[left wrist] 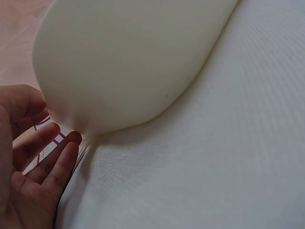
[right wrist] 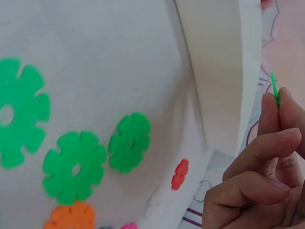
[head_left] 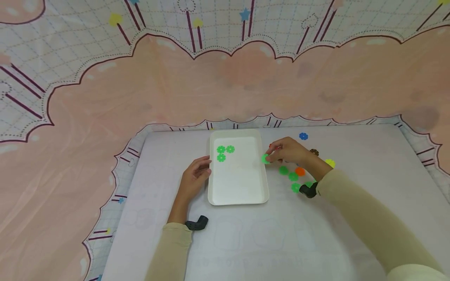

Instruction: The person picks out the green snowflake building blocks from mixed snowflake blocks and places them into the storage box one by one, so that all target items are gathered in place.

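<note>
A white rectangular tray (head_left: 239, 183) lies on the table, with three green flower-shaped plastic discs (head_left: 221, 157) grouped in its upper left part. My right hand (head_left: 290, 150) pinches another green flower disc (right wrist: 273, 86) between thumb and fingertip, at the tray's right rim. In the right wrist view that disc is seen edge-on, higher than the tray wall (right wrist: 219, 71). Fingertips of my left hand (head_left: 195, 175) rest against the tray's left side. The left wrist view shows those fingers (left wrist: 64, 162) loosely bent at the outer wall (left wrist: 119, 81), gripping nothing.
Right of the tray lie several loose green discs (head_left: 293, 176), an orange disc (head_left: 300, 171), a blue one (head_left: 303, 136), a brown one (head_left: 314, 152) and a yellow one (head_left: 330, 163). A red disc (right wrist: 179, 174) lies beside the tray. A white cloth (head_left: 253, 246) covers the table.
</note>
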`<state>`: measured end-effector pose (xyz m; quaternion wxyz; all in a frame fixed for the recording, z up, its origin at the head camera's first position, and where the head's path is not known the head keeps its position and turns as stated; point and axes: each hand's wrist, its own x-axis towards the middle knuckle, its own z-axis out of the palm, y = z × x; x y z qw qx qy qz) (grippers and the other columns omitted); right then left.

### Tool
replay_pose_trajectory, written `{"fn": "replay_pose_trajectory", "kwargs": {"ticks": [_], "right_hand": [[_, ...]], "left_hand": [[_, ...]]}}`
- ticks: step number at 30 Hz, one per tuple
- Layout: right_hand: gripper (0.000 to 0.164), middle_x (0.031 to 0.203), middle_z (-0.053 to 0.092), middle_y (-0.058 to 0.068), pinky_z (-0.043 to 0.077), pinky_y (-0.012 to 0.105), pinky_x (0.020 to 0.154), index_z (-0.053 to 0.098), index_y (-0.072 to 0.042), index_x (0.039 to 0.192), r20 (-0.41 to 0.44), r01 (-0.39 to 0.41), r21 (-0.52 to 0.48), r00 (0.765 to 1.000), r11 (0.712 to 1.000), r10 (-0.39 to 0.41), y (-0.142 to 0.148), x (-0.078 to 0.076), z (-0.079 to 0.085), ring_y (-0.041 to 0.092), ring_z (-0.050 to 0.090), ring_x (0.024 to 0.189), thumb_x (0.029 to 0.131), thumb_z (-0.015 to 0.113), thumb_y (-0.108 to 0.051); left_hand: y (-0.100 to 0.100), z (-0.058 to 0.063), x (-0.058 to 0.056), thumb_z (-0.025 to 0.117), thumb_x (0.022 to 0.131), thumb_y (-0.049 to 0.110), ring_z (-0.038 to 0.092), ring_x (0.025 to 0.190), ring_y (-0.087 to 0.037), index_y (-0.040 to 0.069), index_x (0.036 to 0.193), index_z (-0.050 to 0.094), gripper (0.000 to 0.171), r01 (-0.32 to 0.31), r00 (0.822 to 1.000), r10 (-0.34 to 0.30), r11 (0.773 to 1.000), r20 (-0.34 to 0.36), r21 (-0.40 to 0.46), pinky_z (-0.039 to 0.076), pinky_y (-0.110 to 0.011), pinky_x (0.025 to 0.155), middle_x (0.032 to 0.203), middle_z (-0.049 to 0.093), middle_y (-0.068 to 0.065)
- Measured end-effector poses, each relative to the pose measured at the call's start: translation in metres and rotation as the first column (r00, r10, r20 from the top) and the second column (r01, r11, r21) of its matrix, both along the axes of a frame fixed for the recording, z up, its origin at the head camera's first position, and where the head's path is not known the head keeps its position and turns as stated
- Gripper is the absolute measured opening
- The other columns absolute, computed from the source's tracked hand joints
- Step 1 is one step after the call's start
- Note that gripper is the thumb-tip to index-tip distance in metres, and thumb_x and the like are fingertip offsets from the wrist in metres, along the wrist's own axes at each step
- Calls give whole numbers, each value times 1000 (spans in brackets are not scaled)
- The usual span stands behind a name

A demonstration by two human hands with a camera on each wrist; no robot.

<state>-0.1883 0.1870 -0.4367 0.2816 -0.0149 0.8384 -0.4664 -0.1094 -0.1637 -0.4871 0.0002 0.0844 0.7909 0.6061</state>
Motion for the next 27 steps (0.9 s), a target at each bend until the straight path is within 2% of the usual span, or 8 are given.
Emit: {"fn": "replay_pose_trajectory", "kwargs": {"ticks": [9,14,21,24,27], "right_hand": [[23,83,63,5,37,24,52,77,-9,95,-37,-19,-39,999,999,18,-24,-2,6,23,53,69,80,87,-23],[23,83,69,2,36,25,52,74,-8,90,-32,-8,-45,999,999,7,-35,-5,4,24,53,70,80,87,-23],[22,83,72,2,33,24,52,69,-8,87,-4,25,-54,1000,998,-25,-51,-4,4,20,51,67,83,85,-22],[24,78,70,4,33,24,52,68,-8,88,12,37,-71,999,997,-37,-57,-6,3,19,51,66,83,86,-22],[25,78,68,6,34,24,51,69,-8,90,30,55,-85,998,995,-53,-64,-7,2,18,50,64,83,86,-24]], "left_hand": [[0,1,0,63,98,1,58,131,-40,-6,130,62,33,8,1000,-8,1000,5,0,49,-13,102,149,53,-20],[-1,-2,-2,64,98,1,58,131,-38,-8,130,61,34,15,1000,-15,1000,5,-2,51,-18,104,149,53,-20],[-7,-29,-12,64,98,1,58,132,-37,-5,132,62,35,8,1000,-8,1000,-1,-10,52,-25,107,151,53,-16],[-8,-31,-13,65,98,4,59,132,-34,-1,132,63,35,4,1000,-4,1000,-2,-7,52,-31,108,151,54,-13],[-8,-30,-12,67,98,7,60,130,-29,3,131,65,34,-2,1000,2,1000,3,-3,53,-31,108,149,55,-8]]}}
